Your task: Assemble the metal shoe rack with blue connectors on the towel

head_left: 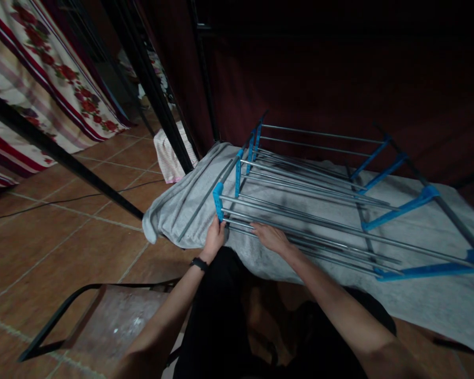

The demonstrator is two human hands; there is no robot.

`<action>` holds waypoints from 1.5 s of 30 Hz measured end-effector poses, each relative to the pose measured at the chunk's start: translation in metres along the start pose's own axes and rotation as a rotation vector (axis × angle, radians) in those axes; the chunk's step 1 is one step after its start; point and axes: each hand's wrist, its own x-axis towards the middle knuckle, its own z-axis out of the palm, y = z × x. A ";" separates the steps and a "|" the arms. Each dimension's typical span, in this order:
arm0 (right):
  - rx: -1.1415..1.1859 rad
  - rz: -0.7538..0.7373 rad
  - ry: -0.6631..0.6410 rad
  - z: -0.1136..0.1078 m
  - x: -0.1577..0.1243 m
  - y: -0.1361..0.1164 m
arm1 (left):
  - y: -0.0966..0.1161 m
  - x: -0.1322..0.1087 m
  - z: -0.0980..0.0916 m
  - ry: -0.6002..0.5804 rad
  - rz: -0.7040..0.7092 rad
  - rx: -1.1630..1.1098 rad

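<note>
A rack of grey metal rods (300, 215) and blue plastic brackets lies on a grey blanket. At its near left corner, my left hand (214, 238), with a dark band on the wrist, closes its fingers on the lower end of a blue bracket (218, 200). A little to the right, my right hand (270, 237) pinches a thin metal rod (239, 223) that runs toward this bracket. Several rods slant loosely across the frame, their right ends apart from the long blue bracket (426, 270). My fingers partly hide where the rod meets the left bracket.
The grey blanket (430, 310) covers a low surface before my knees. A chair (118, 321) stands at lower left on the tiled floor (75, 237). Dark metal posts (154, 84) rise at left, near a floral curtain (43, 68). A cable (67, 201) crosses the floor.
</note>
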 end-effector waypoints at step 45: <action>0.077 -0.053 0.187 0.073 0.043 -0.022 | -0.025 0.009 -0.018 -0.214 -0.115 0.074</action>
